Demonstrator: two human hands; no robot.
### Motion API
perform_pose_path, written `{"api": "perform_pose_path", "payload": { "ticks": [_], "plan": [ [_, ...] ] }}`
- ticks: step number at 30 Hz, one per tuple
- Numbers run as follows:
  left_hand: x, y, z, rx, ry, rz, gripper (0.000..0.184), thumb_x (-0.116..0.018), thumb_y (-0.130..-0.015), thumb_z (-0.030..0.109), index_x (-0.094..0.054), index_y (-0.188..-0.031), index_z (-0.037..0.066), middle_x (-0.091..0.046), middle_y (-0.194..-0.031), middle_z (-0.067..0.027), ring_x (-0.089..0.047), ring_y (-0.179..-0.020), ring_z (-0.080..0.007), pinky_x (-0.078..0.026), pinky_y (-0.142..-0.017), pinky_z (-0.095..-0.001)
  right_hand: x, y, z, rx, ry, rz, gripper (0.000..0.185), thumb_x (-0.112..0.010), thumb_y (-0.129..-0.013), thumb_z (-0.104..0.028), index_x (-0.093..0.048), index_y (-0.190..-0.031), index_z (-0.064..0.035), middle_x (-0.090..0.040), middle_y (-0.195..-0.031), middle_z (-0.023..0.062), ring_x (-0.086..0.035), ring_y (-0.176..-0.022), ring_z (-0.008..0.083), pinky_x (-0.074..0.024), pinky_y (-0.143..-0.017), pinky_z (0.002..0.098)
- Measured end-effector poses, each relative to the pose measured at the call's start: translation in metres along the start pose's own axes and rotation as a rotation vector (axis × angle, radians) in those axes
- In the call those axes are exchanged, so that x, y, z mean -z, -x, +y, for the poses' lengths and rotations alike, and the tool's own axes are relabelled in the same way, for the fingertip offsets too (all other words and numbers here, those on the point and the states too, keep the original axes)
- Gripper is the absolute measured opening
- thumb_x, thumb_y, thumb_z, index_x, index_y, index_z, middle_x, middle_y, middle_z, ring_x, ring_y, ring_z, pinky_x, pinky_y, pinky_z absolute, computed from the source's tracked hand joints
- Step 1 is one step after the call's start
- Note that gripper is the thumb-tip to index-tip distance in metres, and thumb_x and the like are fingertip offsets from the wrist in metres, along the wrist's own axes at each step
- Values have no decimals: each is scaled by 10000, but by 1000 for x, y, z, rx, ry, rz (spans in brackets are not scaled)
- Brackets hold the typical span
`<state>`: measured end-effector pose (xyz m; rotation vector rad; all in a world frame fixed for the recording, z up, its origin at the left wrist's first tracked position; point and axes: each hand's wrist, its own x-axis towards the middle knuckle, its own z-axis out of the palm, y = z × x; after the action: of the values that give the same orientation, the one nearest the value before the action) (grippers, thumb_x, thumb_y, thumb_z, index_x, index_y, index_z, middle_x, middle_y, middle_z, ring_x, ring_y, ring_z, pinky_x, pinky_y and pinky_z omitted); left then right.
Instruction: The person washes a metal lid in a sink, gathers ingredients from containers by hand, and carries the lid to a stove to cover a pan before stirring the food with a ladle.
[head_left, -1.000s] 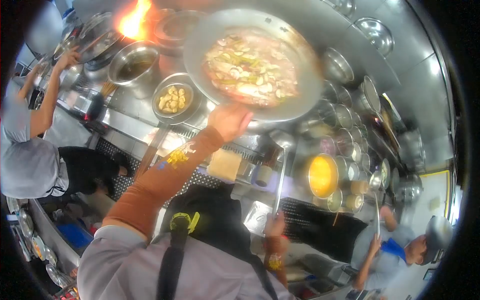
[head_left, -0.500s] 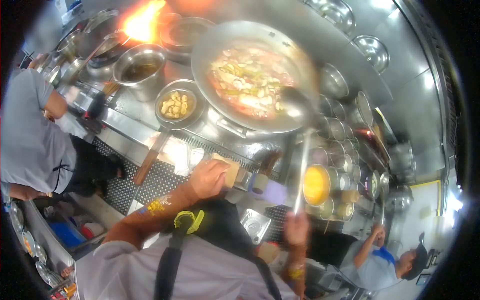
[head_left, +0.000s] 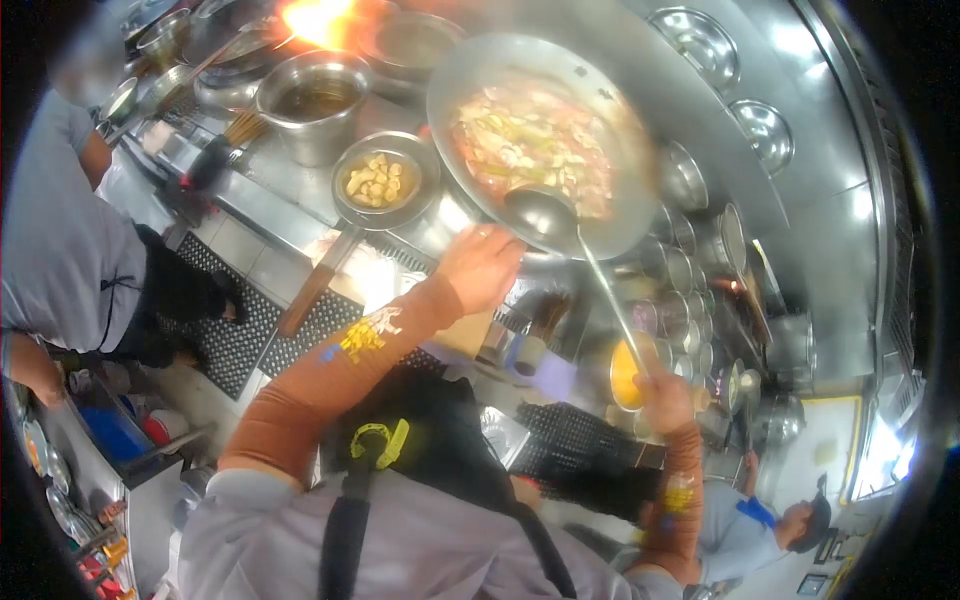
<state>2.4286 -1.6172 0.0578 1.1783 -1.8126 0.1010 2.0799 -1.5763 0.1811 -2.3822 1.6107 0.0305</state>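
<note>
A large steel wok (head_left: 462, 62) sits on the stove, full of steaming sliced food (head_left: 535, 140) in reddish liquid. My left hand (head_left: 485, 268) is closed at its near rim, covering the spot where the side handle is; the fingertips are partly hidden. My right hand (head_left: 668, 402) grips the long handle of a ladle (head_left: 545, 212), whose bowl lies inside the wok at the near side. Left of the wok, a strainer with a wooden handle (head_left: 315, 290) holds pale yellow pieces (head_left: 376, 182) over a bowl.
A pot of dark liquid (head_left: 315, 100) stands behind the strainer, near a tall flame (head_left: 322, 22). Several seasoning containers, one of them with orange contents (head_left: 627, 375), line the right. One person (head_left: 70, 240) stands at left, another (head_left: 745, 530) at lower right.
My left hand has moved up and forward to the wok's near rim. The ladle's bowl has shifted left within the wok, and the view has turned slightly.
</note>
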Motion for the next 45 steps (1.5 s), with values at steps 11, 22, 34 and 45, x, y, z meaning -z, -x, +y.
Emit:
{"api": "perform_pose_path", "payload": {
  "ticks": [11, 22, 34, 45],
  "plan": [
    [-60, -20, -18, -17, -200, 1, 111, -624, -702, 151, -538, -653, 100, -530, -585, -68, -535, -502, -256, -401, -484, -397, -9, -39, 65, 300, -160, 92, 427, -555, -885, -178, -477, -1259, 10, -597, -818, 257, -599, -760, 411, -479, -679, 398],
    [-83, -13, -33, -4, -257, -29, 133, -625, -741, 171, -530, -682, 99, -530, -615, -67, -540, -543, -254, -403, -550, -396, -46, -65, 100, 415, -75, 93, 471, -556, -881, -189, -447, -1282, 31, -605, -905, 258, -597, -825, 382, -468, -724, 396],
    [-74, -6, -36, -29, -155, -116, 158, -649, -774, 225, -568, -761, 89, -565, -764, -85, -568, -696, -255, -419, -663, -393, -39, -69, 78, 311, -139, 94, 488, -557, -877, -203, -435, -1296, 15, -609, -894, 253, -593, -808, 400, -465, -697, 411],
    [-69, 4, -37, -28, -72, -126, 143, -628, -793, 238, -575, -770, 108, -549, -757, -68, -561, -763, -256, -395, -756, -397, -47, -67, 80, 273, -116, 95, 476, -576, -867, -212, -462, -1288, -22, -592, -806, 233, -568, -729, 384, -451, -660, 396]
  ]
}}
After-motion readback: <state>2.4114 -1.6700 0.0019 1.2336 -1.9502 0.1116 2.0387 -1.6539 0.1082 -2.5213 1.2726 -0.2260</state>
